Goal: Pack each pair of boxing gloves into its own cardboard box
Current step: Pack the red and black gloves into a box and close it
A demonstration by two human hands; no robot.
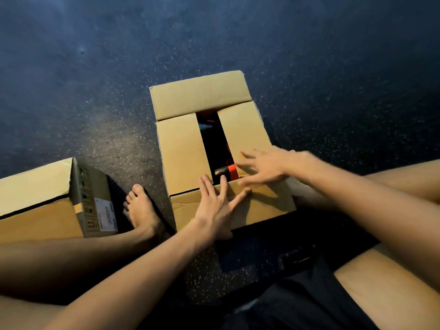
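Dim indoor spot, home or storeroom, cannot tell which. Dark speckled floor (309,67) beyond left hand (214,207); bare foot (142,210) left of it; label-bearing cardboard box (35,186) further left.

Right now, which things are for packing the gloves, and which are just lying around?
For the job:
middle cardboard box, flaps partly folded
black-and-red gloves, seen through its gap
left hand and right hand, flat on the flaps
second cardboard box, at the left, flaps down

Just there:
bare foot
speckled floor
dark shorts
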